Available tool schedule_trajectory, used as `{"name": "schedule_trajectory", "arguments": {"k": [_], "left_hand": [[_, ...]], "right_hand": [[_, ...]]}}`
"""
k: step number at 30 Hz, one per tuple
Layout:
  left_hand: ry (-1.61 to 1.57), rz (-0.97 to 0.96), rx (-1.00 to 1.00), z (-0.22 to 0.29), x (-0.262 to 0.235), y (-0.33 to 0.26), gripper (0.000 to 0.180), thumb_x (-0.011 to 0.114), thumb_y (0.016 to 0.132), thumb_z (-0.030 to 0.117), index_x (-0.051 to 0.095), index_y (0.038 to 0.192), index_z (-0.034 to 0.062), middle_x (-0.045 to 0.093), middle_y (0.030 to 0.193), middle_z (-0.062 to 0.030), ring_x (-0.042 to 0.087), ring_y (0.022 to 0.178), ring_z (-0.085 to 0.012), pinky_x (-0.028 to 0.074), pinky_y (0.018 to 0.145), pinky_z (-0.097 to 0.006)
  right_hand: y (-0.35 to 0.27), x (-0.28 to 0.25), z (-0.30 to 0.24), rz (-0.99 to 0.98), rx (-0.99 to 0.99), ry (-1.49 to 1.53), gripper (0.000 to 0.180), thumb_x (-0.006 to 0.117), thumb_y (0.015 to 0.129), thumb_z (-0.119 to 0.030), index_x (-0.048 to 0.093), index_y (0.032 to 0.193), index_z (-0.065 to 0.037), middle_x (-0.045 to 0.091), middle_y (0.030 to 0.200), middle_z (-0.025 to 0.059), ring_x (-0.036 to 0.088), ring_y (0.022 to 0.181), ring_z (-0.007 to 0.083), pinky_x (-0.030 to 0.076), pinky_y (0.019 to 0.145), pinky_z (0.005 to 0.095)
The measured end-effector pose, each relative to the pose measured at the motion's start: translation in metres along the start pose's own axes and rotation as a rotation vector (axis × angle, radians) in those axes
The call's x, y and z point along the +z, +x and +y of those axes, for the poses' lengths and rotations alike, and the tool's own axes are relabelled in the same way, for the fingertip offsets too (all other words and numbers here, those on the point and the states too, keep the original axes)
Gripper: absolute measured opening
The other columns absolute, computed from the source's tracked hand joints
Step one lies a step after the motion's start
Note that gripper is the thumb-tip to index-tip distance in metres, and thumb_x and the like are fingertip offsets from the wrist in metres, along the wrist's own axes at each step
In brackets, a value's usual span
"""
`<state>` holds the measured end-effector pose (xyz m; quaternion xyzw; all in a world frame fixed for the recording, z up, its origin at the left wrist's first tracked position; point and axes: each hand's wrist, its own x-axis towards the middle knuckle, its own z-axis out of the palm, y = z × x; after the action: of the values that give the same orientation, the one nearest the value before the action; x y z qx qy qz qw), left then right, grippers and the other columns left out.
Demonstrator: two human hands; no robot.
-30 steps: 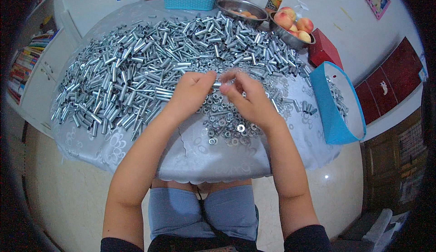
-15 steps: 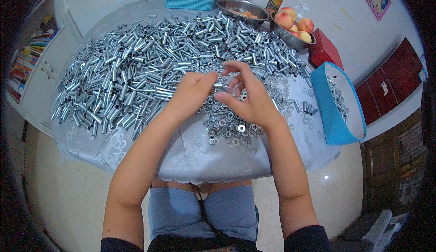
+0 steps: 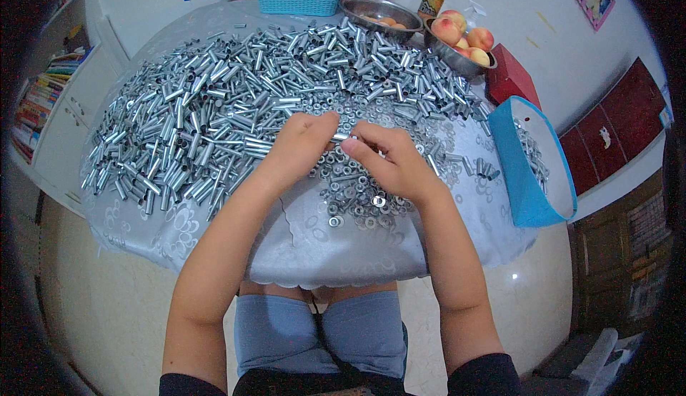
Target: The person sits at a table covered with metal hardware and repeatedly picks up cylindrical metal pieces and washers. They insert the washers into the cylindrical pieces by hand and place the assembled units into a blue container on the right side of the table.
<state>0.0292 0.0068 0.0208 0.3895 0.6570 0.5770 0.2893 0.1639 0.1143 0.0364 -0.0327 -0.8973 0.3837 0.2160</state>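
Silver metal tube (image 3: 344, 137), one: being held roughly level between two bare hands near the middle of the table, its left end being gripped in the closed left hand (image 3: 304, 144), its right end being pinched by the thumb and fingers of the right hand (image 3: 391, 159), set narrow. Whether a smaller part is also being held there cannot be told. Loose tubes (image 3: 279, 74), many: being spread in a broad heap over the left and far parts of a grey tablecloth (image 3: 332, 257). Washers (image 3: 379, 201), many: being piled beneath and beside the right hand. Blue box (image 3: 522, 174), one: being stood at the right, small metal parts (image 3: 532, 157) being contained in it. Metal bowl (image 3: 454, 60), one: being filled with peaches (image 3: 446, 32), a red box (image 3: 511, 78) being set beside it. Can (image 3: 431, 3), one: being stood behind.
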Motion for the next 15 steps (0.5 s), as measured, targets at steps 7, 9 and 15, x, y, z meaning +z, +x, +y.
{"name": "schedule_trajectory", "arguments": {"k": [7, 9, 15], "left_hand": [[0.339, 0.111, 0.389, 0.002, 0.001, -0.007, 0.039, 0.049, 0.084, 0.023, 0.050, 0.053, -0.0006, 0.049, 0.047, -0.0093, 0.045, 0.043, -0.0203, 0.034, 0.045, -0.033], [0.514, 0.201, 0.669, 0.001, -0.001, -0.005, 0.035, 0.052, 0.082, 0.020, 0.050, 0.052, 0.0009, 0.049, 0.048, -0.0117, 0.047, 0.044, -0.0259, 0.036, 0.045, -0.036], [0.667, 0.272, 1.016, 0.001, -0.001, -0.001, 0.033, 0.053, 0.080, 0.018, 0.049, 0.052, 0.0024, 0.048, 0.049, -0.0115, 0.048, 0.045, -0.0286, 0.037, 0.045, -0.038]], "right_hand": [[0.001, 0.007, 0.000, -0.062, 0.331, 0.643, 0.042, 0.044, 0.091, -0.037, 0.041, 0.060, -0.008, 0.034, 0.050, -0.0022, 0.031, 0.044, 0.0096, 0.026, 0.041, 0.0254], [0.004, 0.005, -0.011, -0.139, 0.542, 0.854, 0.047, 0.039, 0.092, -0.037, 0.028, 0.053, -0.015, 0.024, 0.048, -0.0052, 0.023, 0.042, 0.0054, 0.019, 0.039, 0.0219], [0.007, -0.003, 0.023, -0.487, 0.562, 1.243, 0.046, 0.043, 0.089, -0.044, 0.038, 0.056, -0.013, 0.031, 0.049, -0.0056, 0.027, 0.041, 0.0067, 0.021, 0.039, 0.0216]]}}
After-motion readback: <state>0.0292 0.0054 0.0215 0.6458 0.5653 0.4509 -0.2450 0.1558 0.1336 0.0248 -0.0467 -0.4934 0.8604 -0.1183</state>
